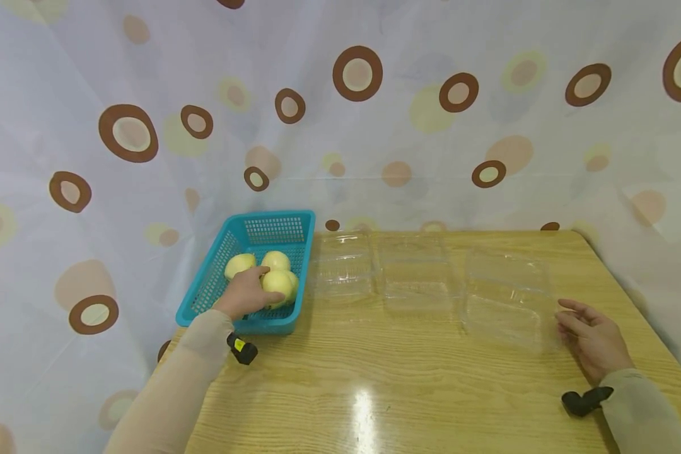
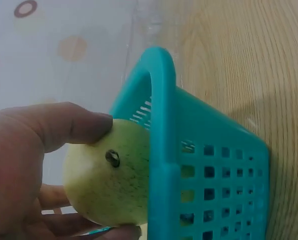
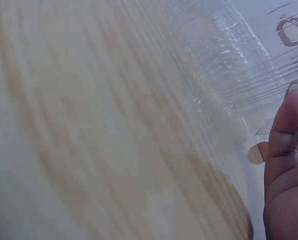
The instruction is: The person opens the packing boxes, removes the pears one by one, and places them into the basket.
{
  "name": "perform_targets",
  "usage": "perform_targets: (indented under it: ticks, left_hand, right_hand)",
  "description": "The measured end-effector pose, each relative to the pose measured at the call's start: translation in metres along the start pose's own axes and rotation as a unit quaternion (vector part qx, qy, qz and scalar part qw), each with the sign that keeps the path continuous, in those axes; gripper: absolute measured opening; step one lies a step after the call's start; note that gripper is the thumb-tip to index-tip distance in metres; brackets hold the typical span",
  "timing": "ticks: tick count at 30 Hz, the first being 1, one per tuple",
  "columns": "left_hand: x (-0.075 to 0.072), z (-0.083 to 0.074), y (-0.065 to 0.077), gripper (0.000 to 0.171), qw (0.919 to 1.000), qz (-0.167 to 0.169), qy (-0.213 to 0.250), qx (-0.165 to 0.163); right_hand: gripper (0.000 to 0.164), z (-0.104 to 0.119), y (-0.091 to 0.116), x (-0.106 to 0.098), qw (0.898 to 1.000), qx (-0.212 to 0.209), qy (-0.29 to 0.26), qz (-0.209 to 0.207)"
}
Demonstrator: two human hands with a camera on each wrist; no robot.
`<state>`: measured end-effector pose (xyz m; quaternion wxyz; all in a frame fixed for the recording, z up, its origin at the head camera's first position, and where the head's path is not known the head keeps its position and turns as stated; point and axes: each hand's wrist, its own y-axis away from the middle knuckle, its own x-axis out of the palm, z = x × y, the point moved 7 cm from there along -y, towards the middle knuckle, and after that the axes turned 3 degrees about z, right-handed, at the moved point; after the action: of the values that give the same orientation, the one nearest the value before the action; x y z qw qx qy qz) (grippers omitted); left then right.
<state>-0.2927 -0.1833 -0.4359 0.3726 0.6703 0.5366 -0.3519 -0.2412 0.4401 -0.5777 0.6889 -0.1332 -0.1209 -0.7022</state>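
My left hand (image 1: 246,294) reaches into the blue plastic basket (image 1: 204,296) and grips a round, pale yellow-green pear (image 1: 277,285). In the left wrist view the thumb lies along one side of that pear (image 2: 114,175), near its short stem, and the fingers curl round the other side. Other pears (image 1: 239,263) lie about it in the basket. Over on the right, my right hand (image 1: 596,337) is beside the nearest clear plastic container (image 1: 507,309), fingers loosely bent and holding nothing. Whether its fingertips touch the container's edge I cannot tell.
Two more clear containers stand in a row with it, one in the middle (image 1: 417,274) and one beside the basket (image 1: 343,268). All are on a wooden table (image 1: 340,372). Behind hangs a white sheet (image 1: 397,145) with brown rings and spots.
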Motion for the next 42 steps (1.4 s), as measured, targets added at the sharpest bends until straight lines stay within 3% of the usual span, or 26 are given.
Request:
perform_targets:
  ticks: [5, 10, 16, 23, 27, 32, 37, 42]
  left_hand:
    - [0.005, 0.007, 0.001, 0.076, 0.9984, 0.031, -0.048, -0.005]
    - [0.012, 0.020, 0.000, 0.071, 0.9966, 0.056, -0.052, -0.031]
    - [0.017, 0.027, 0.000, 0.052, 0.9966, 0.054, -0.052, -0.033]
    - [0.025, 0.033, 0.004, 0.066, 0.9962, 0.054, -0.053, -0.044]
    - [0.024, 0.032, 0.004, 0.065, 0.9969, 0.041, -0.049, -0.046]
    - [0.015, 0.018, 0.007, 0.060, 0.9987, 0.000, -0.044, -0.027]
    - [0.010, -0.012, 0.012, 0.049, 0.9983, -0.049, -0.019, 0.024]
    - [0.013, -0.042, 0.018, 0.039, 0.9928, -0.084, 0.008, 0.085]
  right_hand:
    - [0.027, 0.000, -0.001, 0.000, 1.000, 0.004, 0.000, -0.001]
    - [0.027, -0.001, 0.000, 0.000, 1.000, 0.010, -0.005, -0.002]
    - [0.026, -0.002, 0.001, -0.001, 1.000, 0.014, 0.004, -0.005]
    - [0.029, -0.004, 0.001, -0.001, 1.000, 0.012, 0.000, -0.003]
    - [0.031, -0.004, 0.000, -0.001, 1.000, 0.005, 0.004, -0.002]
    - [0.030, -0.003, -0.002, -0.001, 1.000, 0.006, 0.004, -0.012]
    - [0.036, 0.000, -0.003, -0.002, 1.000, -0.003, 0.014, -0.015]
    - [0.035, 0.001, -0.003, -0.003, 1.000, 0.003, 0.000, -0.013]
